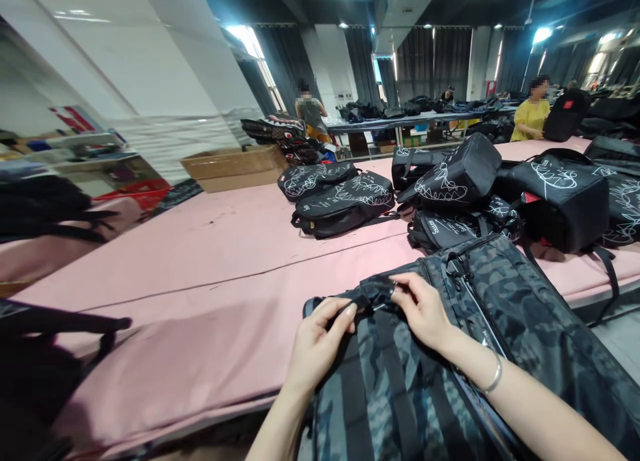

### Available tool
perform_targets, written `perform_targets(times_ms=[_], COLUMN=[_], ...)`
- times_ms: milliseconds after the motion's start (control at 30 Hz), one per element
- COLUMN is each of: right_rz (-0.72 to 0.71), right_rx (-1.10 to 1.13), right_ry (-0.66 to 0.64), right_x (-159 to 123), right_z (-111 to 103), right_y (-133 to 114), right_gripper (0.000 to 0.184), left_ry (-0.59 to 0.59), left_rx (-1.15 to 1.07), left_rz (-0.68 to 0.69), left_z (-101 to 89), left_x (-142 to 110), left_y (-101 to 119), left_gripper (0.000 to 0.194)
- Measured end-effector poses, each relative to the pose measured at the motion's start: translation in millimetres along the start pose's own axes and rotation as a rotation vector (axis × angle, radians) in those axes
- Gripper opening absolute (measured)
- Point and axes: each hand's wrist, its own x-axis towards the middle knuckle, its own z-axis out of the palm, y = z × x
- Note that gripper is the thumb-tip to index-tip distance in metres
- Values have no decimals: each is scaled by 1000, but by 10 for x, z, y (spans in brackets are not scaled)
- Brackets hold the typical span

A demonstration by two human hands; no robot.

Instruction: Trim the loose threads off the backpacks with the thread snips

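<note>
A dark camouflage backpack (380,381) with black straps lies at the table's near edge in front of me. At its top end, my left hand (325,337) pinches a black strap (363,294) between thumb and fingers. My right hand (420,307) is closed on the same strap a little to the right, its fingertips partly hidden by the fabric. Against the backpack's right side lies another camouflage bag (525,327) with a zipper and cord.
Black backpacks with white scribble prints (345,201) lie across the pink table (200,261), more of them heaped at right (560,194). A cardboard box (235,167) stands at the far edge. A person in yellow (531,117) handles a black bag; another person (311,111) stands farther back.
</note>
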Motion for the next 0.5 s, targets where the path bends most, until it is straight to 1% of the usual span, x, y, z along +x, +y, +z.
perform_targets(times_ms=[100,200,333,500], right_rz=[-149,-216,-254,-232], right_rx=[-226,-338,-383,-375], right_ry=[-91,-122,-165,-145], right_x=[-88,-123,-122,-121], right_z=[39,64,62,70], right_y=[19,41,38,39], right_gripper=[21,23,23,23], left_ry=[31,61,59,29], left_rx=[-73,-118,-111,-35], left_rz=[-17,-33,-32,-3], left_z=[-5,-4,6,11], left_x=[-16,-35,-44,-35], left_y=[2,-3,-16,-1], left_gripper=[27,25,25,28])
